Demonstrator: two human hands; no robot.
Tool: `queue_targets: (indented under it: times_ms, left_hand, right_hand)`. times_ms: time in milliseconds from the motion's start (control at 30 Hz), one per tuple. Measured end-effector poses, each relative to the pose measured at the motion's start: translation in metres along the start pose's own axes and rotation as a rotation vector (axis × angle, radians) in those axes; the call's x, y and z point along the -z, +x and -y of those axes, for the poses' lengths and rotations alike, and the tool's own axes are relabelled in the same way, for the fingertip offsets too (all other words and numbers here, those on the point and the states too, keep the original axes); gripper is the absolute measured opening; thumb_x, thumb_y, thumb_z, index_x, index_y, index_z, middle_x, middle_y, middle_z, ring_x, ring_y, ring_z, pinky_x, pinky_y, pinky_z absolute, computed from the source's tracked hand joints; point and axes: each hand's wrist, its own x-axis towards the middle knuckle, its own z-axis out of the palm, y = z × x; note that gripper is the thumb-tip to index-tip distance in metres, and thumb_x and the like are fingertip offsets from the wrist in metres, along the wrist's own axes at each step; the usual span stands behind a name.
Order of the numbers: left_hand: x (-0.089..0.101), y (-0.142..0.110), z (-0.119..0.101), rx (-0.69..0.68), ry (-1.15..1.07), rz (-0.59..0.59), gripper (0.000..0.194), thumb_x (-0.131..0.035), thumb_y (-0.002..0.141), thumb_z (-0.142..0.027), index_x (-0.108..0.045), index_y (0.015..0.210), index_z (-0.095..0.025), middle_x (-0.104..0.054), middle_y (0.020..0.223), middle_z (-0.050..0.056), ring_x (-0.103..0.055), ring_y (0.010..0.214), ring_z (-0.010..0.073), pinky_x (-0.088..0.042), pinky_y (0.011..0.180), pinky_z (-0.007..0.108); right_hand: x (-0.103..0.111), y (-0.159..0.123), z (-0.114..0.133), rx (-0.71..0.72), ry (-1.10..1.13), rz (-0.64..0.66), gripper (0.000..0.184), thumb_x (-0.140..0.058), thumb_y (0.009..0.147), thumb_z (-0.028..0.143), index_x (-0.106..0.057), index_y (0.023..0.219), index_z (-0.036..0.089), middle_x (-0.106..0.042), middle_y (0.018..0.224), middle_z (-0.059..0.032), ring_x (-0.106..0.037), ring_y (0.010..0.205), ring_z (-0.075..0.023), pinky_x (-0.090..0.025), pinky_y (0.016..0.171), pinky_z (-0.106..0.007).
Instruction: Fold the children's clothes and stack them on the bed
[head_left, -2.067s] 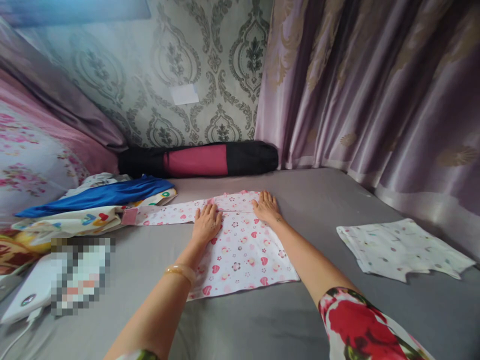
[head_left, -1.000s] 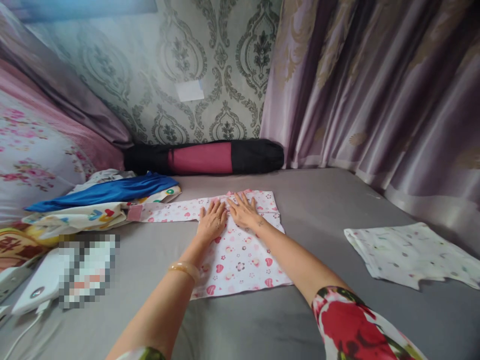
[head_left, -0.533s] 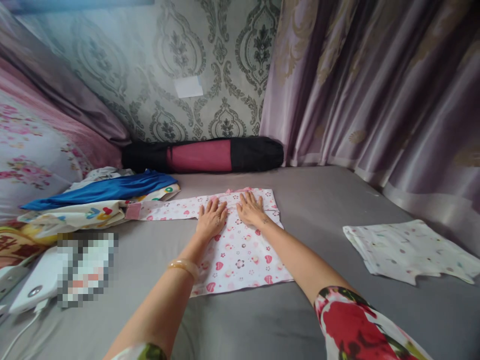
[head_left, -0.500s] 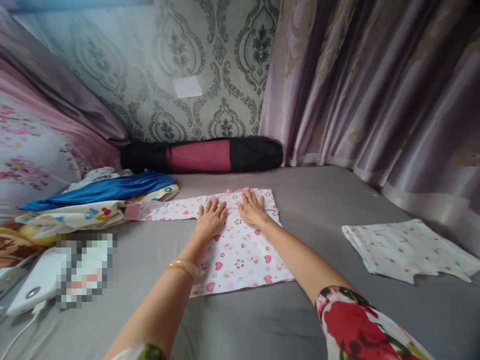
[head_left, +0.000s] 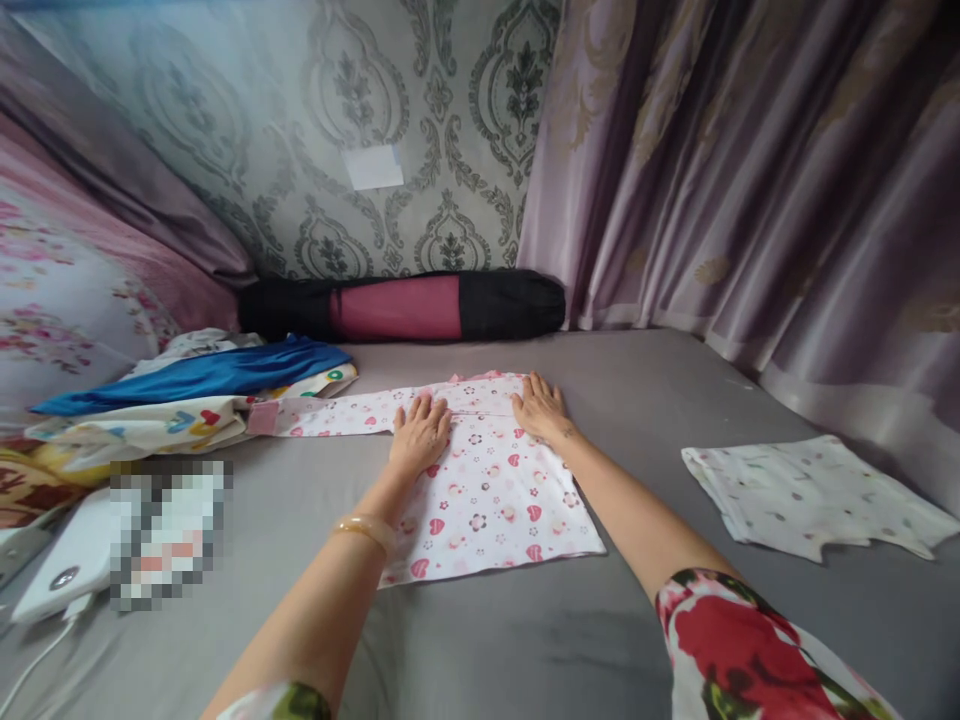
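Note:
A child's long-sleeved shirt (head_left: 480, 490), white with pink hearts and flowers, lies flat on the grey bed sheet. One sleeve stretches out to the left and ends in a pink cuff; the other lies folded across the top of the shirt. My left hand (head_left: 420, 435) rests palm down on the shirt's upper left, fingers slightly apart. Over at the upper right edge, my right hand (head_left: 541, 408) lies flat with fingers outstretched, partly covering the fold. Neither hand grips the cloth.
At left lie a blue garment (head_left: 210, 375), a cream patterned garment (head_left: 172, 420) and a white power bank (head_left: 79, 555) with a cable. White patterned shorts (head_left: 817, 495) lie at right. A black and red long bag (head_left: 397, 308) rests against the wall.
My right hand first slid left along the folded sleeve toward my left hand, then moved back right to the shirt's upper right edge. My left hand has stayed nearly in place.

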Motion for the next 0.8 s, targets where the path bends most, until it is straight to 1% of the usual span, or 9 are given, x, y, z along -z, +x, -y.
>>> queue_targets:
  times_ms: [100, 233, 400, 433, 500, 567, 633, 700, 800]
  left_hand:
    - [0.0, 0.002, 0.0, -0.005, 0.013, 0.044, 0.056, -0.021, 0.098, -0.045, -0.04, 0.145, -0.021, -0.032, 0.155, 0.013, -0.025, 0.144, 0.0291, -0.019, 0.114, 0.057]
    - [-0.002, 0.002, 0.0, -0.015, 0.023, 0.032, 0.054, -0.022, 0.098, -0.045, -0.04, 0.144, -0.021, -0.033, 0.155, 0.014, -0.025, 0.144, 0.0297, -0.019, 0.113, 0.058]
    - [0.006, -0.005, -0.003, -0.029, 0.054, -0.18, 0.052, -0.025, 0.098, -0.04, -0.041, 0.141, -0.015, -0.039, 0.148, 0.018, -0.035, 0.137, 0.0293, -0.024, 0.113, 0.047]
    - [0.01, -0.008, -0.005, -0.037, 0.062, -0.192, 0.051, -0.026, 0.098, -0.038, -0.041, 0.14, -0.013, -0.041, 0.145, 0.019, -0.038, 0.134, 0.0304, -0.026, 0.111, 0.046]
    - [0.015, -0.017, -0.012, -0.056, 0.079, -0.162, 0.049, -0.029, 0.097, -0.036, -0.042, 0.138, -0.012, -0.046, 0.139, 0.021, -0.042, 0.129, 0.0329, -0.029, 0.108, 0.047]
    - [0.019, -0.03, -0.024, -0.081, 0.081, -0.094, 0.048, -0.031, 0.097, -0.035, -0.043, 0.137, -0.013, -0.052, 0.131, 0.02, -0.048, 0.123, 0.0329, -0.031, 0.105, 0.048]
    - [0.018, -0.048, -0.037, -0.142, 0.053, -0.022, 0.047, -0.032, 0.097, -0.037, -0.044, 0.136, -0.015, -0.055, 0.127, 0.018, -0.051, 0.119, 0.0304, -0.034, 0.104, 0.046]
    - [0.014, -0.067, -0.049, -0.228, 0.01, 0.014, 0.049, -0.031, 0.097, -0.041, -0.043, 0.138, -0.016, -0.052, 0.135, 0.017, -0.048, 0.126, 0.0282, -0.033, 0.107, 0.044]
    - [0.009, -0.09, -0.054, -0.273, -0.015, 0.05, 0.055, -0.029, 0.098, -0.046, -0.038, 0.143, -0.016, -0.038, 0.15, 0.016, -0.032, 0.141, 0.0282, -0.025, 0.114, 0.045]
  right_hand:
    - [-0.004, 0.0, -0.003, -0.004, 0.022, 0.003, 0.065, -0.019, 0.098, 0.039, -0.023, 0.15, 0.002, -0.017, 0.159, -0.0168, -0.017, 0.145, -0.0274, -0.012, 0.116, -0.048]
    - [-0.003, 0.002, -0.005, -0.002, 0.025, 0.006, 0.065, -0.018, 0.098, 0.04, -0.023, 0.15, 0.002, -0.016, 0.159, -0.0164, -0.016, 0.145, -0.0268, -0.016, 0.116, -0.046]
    - [0.016, -0.007, -0.01, 0.03, 0.096, 0.121, 0.063, -0.016, 0.098, 0.041, -0.02, 0.153, 0.009, -0.011, 0.161, -0.0136, -0.011, 0.147, -0.0254, -0.013, 0.117, -0.045]
    - [0.02, -0.014, -0.01, 0.057, 0.093, 0.121, 0.063, -0.017, 0.098, 0.04, -0.019, 0.153, 0.009, -0.01, 0.161, -0.0131, -0.01, 0.147, -0.0253, -0.011, 0.117, -0.046]
    - [0.024, -0.034, -0.006, 0.144, 0.068, 0.091, 0.063, -0.02, 0.097, 0.038, -0.019, 0.153, 0.007, -0.01, 0.161, -0.013, -0.008, 0.148, -0.025, -0.008, 0.118, -0.045]
    - [0.023, -0.061, -0.001, 0.247, 0.057, 0.079, 0.064, -0.021, 0.097, 0.038, -0.021, 0.152, 0.005, -0.011, 0.16, -0.0141, -0.009, 0.148, -0.0246, -0.008, 0.119, -0.043]
    - [0.019, -0.088, 0.003, 0.326, 0.051, 0.072, 0.065, -0.021, 0.097, 0.04, -0.023, 0.151, 0.003, -0.013, 0.16, -0.0154, -0.01, 0.147, -0.0246, -0.008, 0.119, -0.041]
    - [0.013, -0.109, 0.004, 0.335, 0.045, 0.053, 0.066, -0.021, 0.098, 0.042, -0.025, 0.15, 0.002, -0.012, 0.16, -0.016, -0.01, 0.147, -0.0255, -0.008, 0.119, -0.04]
    - [0.008, -0.124, -0.004, 0.249, 0.047, 0.054, 0.069, -0.019, 0.098, 0.046, -0.026, 0.15, 0.002, -0.014, 0.159, -0.0167, -0.012, 0.147, -0.0278, -0.011, 0.118, -0.043]
